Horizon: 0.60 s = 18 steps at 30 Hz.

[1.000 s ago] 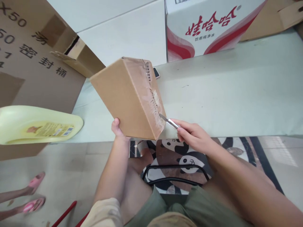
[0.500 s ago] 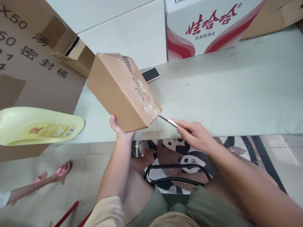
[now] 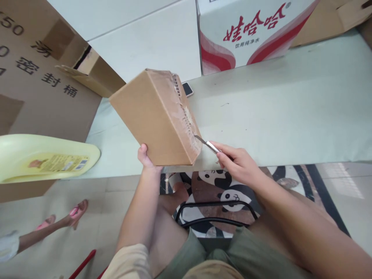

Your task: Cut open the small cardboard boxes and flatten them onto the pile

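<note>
A brown cardboard box (image 3: pixel 154 120) is tilted over the table's near edge, its taped, ragged seam turned to the right. My left hand (image 3: pixel 148 157) grips its lower corner from below, thumb on the near face and the other fingers hidden beneath. In my right hand (image 3: pixel 236 161) is a utility knife (image 3: pixel 212 146) with a silver handle. Its blade touches the taped side close to the seam, near the box's lower right end. Behind the box lies a phone (image 3: pixel 188 89), partly covered by it.
A pale yellow bottle (image 3: pixel 49 157) is at the left, before a large printed carton (image 3: pixel 43 104). White boxes (image 3: pixel 151 46) and a red-and-white carton (image 3: pixel 247 38) line the back of the green-covered table (image 3: pixel 276 116). Another person's leg and pink sandal (image 3: pixel 78 209) show lower left.
The box has turned, showing more of its plain face and hiding more of the phone. The knife blade has moved from the box's lower corner up onto the taped seam side.
</note>
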{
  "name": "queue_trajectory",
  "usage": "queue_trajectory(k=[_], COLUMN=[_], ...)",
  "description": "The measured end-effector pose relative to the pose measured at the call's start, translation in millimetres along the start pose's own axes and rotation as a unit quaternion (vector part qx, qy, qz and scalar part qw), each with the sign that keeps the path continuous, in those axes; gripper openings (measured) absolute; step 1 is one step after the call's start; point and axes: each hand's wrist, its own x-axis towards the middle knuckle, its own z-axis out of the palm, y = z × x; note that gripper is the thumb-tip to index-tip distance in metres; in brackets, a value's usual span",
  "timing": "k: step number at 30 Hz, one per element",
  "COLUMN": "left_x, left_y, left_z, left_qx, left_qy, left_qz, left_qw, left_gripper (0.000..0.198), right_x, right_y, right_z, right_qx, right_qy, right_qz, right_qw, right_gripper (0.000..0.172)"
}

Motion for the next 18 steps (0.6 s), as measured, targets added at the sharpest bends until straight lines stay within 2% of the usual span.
queue_trajectory(k=[7,12,18], left_x=[-0.7,-0.4,0.7], left_y=[-1.4,-0.7,-0.6], left_z=[-1.9,5.6,6.3], left_qx=[0.007,-0.011,0.003], left_qy=[-0.011,-0.009,-0.001], left_qz=[-0.015,-0.006,0.001], left_qw=[1.000,1.000,1.000], left_gripper=[0.056,0.054,0.054], right_x=[1.2,-0.4,-2.3], right_y=[-2.4,-1.2,1.3], right_z=[-2.2,-5.3,-5.9], right_qx=[-0.043,-0.139,-0.082], right_qy=[-0.034,-0.005,0.051], right_qz=[0.037,0.028,0.019], right_qw=[0.998,0.990,0.995], right_gripper=[0.052,0.049,0.049])
